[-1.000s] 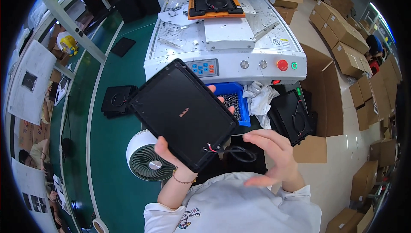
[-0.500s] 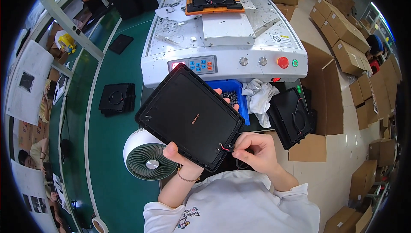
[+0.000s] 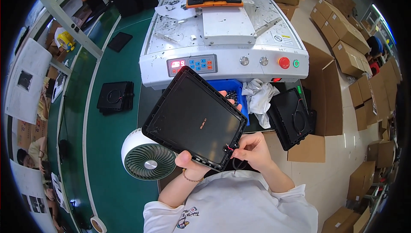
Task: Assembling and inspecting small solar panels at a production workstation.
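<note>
My left hand [image 3: 188, 163] supports a flat black plastic panel [image 3: 192, 121] from beneath, its thumb on the near-left edge and fingertips showing past the far right edge. The panel is tilted, with a raised rim and small print in its middle. At its near right corner my right hand [image 3: 252, 152] pinches a thin red-and-black cable [image 3: 231, 148] between thumb and forefinger. The cable's dark length hangs below that hand. Behind the panel, partly hidden, a blue bin [image 3: 243, 104] holds small dark parts.
A white machine [image 3: 231, 57] with buttons and a red knob stands ahead; an orange fixture [image 3: 214, 5] on it carries a black panel. A white fan [image 3: 150, 163] stands left, near stacked black panels [image 3: 114, 97]. At right are white cloth [image 3: 259, 98], more panels [image 3: 291, 117] and an open carton [image 3: 329, 100].
The panel and my left hand have shifted slightly right, and the panel's tilt has changed a little. My right hand has moved slightly left, still pinching the cable at the corner.
</note>
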`<state>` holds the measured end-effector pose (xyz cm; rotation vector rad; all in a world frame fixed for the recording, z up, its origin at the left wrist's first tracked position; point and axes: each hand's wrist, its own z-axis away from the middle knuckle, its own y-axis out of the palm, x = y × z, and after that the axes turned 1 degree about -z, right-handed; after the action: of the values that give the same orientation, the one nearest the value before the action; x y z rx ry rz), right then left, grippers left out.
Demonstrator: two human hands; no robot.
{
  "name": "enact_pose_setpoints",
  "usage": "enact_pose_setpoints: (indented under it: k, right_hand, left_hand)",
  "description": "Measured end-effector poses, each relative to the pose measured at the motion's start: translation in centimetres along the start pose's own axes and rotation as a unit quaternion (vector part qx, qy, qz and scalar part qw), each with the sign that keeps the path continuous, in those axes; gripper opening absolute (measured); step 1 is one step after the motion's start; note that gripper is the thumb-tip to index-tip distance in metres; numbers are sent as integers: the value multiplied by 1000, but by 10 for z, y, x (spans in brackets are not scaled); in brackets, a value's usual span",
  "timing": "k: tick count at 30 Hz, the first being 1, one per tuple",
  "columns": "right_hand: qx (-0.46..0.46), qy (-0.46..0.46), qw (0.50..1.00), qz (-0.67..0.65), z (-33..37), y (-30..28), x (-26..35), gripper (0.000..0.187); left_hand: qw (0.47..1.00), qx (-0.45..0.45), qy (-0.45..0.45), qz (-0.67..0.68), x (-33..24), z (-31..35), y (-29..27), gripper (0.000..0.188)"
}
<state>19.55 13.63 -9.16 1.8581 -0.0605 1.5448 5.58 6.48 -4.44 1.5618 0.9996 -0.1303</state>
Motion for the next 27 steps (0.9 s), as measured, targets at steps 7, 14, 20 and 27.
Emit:
enact_pose_setpoints:
  k: [7, 14, 20, 27]
  right_hand:
    - [-17, 12, 999, -26, -4, 5, 1, 13]
    - [-11, -37, 999, -37, -7, -1, -10, 15]
    - [30, -26, 999, -18, -17, 0, 1, 16]
    - [52, -44, 997, -42, -20, -3, -6, 20]
  left_hand:
    - [999, 7, -10, 53, 2, 2, -5, 118]
    - [1000, 14, -3, 5, 5, 1, -5, 118]
    - [998, 0, 8, 69, 8, -4, -12, 121]
    - [998, 20, 63, 11, 6, -2, -10, 114]
